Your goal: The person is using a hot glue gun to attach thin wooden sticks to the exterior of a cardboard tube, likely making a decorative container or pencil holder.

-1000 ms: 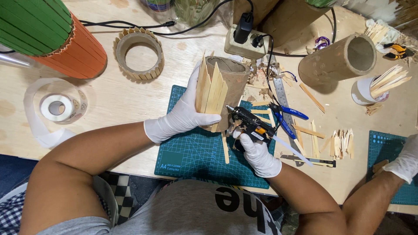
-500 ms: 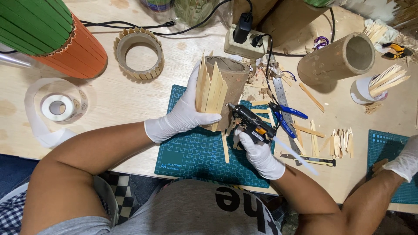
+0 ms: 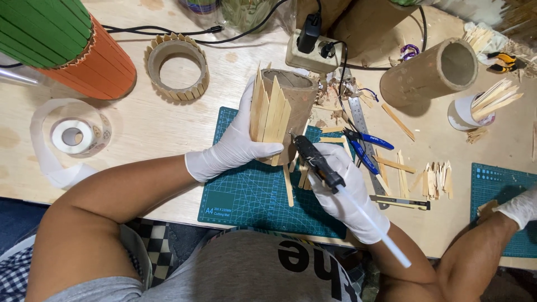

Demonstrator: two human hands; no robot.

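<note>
Over the far edge of the green cutting mat [image 3: 251, 196] we see, from the head camera, a cardboard tube [image 3: 291, 103] standing tilted, its open mouth turned away from us toward the power strip [image 3: 307, 53] beyond the mat. Pointed wooden sticks [image 3: 268, 109] are stuck side by side along the tube's near left flank. Our left hand [image 3: 232, 148], in a white glove, is closed around that flank from the left, fingers wrapped under the sticks and thumb across them, so the hand is clamped on the tube. Our right hand [image 3: 344, 193], also gloved, sits just right of the tube over the mat's right part, curled tight around a black glue gun [image 3: 314, 159]. The gun's nozzle points up-left and meets the tube's lower right side near the stick ends; a pale glue stick [image 3: 375, 226] juts from its back toward our body. The two hands are apart, with the tube between them. Loose sticks [image 3: 288, 184] lie on the mat below the tube. Right of the mat lie blue-handled cutters [image 3: 363, 148], a metal ruler [image 3: 358, 120] and more cut sticks [image 3: 436, 179]. Farther right, another person's gloved hand [image 3: 517, 207] rests at a second mat [image 3: 498, 184]. Left of our mat lie a tape roll [image 3: 72, 134] and a stick-rimmed cardboard ring [image 3: 176, 67].
</note>
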